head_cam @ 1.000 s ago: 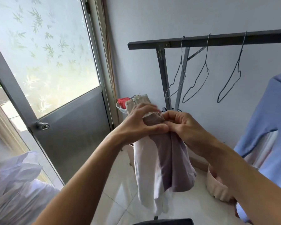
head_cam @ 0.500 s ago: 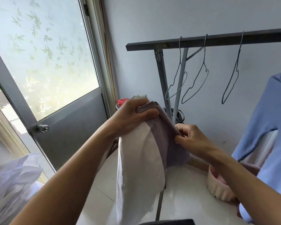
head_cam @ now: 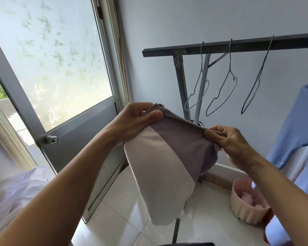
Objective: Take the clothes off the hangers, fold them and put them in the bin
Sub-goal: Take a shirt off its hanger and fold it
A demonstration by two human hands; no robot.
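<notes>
A mauve and off-white garment (head_cam: 169, 157) hangs folded in front of me, held up by its top edge. My left hand (head_cam: 133, 121) grips its upper left corner, thumb on the near side. My right hand (head_cam: 226, 139) pinches the upper right corner. The cloth is stretched between both hands and its pale half drapes down. Three bare wire hangers (head_cam: 222, 93) hang from the dark rack bar (head_cam: 220, 47). A light blue shirt (head_cam: 299, 132) hangs at the right edge.
A pink ribbed bin (head_cam: 247, 208) with pink cloth inside stands on the white tiled floor at the lower right. A grey door with frosted glass (head_cam: 60, 68) stands on the left. Pale crumpled fabric (head_cam: 16, 192) lies at the lower left.
My hands, together at the garment's top a second ago, have moved apart. The right hand slid right along the edge, spreading the cloth wide.
</notes>
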